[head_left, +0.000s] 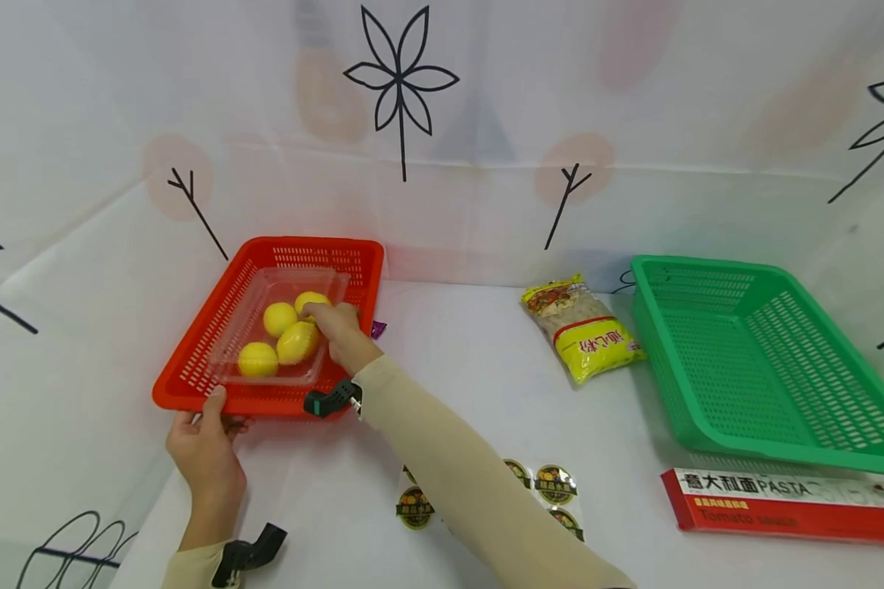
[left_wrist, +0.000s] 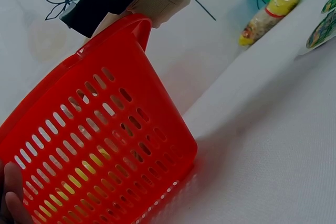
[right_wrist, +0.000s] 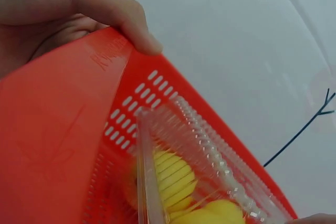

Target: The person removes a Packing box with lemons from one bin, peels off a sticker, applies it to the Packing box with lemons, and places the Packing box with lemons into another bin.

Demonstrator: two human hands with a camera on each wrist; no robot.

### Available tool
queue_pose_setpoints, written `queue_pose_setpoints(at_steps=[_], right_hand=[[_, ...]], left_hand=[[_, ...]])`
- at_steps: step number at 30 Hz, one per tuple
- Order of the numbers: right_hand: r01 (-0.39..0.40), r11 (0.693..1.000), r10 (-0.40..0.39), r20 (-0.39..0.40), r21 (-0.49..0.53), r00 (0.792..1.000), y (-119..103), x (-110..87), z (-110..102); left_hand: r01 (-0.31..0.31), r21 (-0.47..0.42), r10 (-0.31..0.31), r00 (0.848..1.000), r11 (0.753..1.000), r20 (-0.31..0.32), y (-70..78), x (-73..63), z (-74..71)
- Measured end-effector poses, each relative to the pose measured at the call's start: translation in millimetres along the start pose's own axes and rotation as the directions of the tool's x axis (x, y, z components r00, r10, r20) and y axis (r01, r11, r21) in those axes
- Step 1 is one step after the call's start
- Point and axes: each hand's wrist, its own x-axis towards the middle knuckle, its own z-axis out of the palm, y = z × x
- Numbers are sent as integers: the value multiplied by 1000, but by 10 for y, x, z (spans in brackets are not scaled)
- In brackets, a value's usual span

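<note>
Toward the left of the head view is a red plastic basket [head_left: 191, 335] with slotted walls. My left hand [head_left: 208, 450] grips its near rim, thumb over the edge and fingers underneath; the right wrist view shows that thumb on the rim. Inside the basket sits a clear plastic box [head_left: 239, 327] holding several yellow lemons [head_left: 296, 343]. My right hand [head_left: 342, 331] reaches over the basket's right side and holds the right side of this box, its thumb over the lemons. Through the slots in the left wrist view, yellow shows behind the red wall.
A bag of macaroni [head_left: 582, 331] lies right of the middle, beside a green basket [head_left: 737, 352]. In front of that basket is a red and white pasta box [head_left: 788, 505]. A sheet of round stickers [head_left: 556, 484] lies partly under my right forearm. A patterned cloth [head_left: 471, 204] hangs behind.
</note>
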Motion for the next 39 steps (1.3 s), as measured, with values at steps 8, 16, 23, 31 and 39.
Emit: queue_pose_setpoints(at_steps=[8,16,23,31,39], right_hand=[[-35,999,36,7,-27,999,-26,-14,28],[-46,993,56,85,-109,995,-41,-58,-32],[5,994,9,128,-105,992,-131,-122,-57],[39,995,-26,143,-94,989,-228,-212,-107],[65,995,-52,163,-76,985,-317,-298,-214]], left_hand=[[-7,6,7,1000,1000,4,4,3,-1],[-6,21,6,1000,1000,4,-8,12,24],[10,40,-9,1000,999,-16,-3,17,-3],[8,28,-7,1000,1000,-18,0,25,-38],[20,31,-20,1000,999,-2,4,26,-22]])
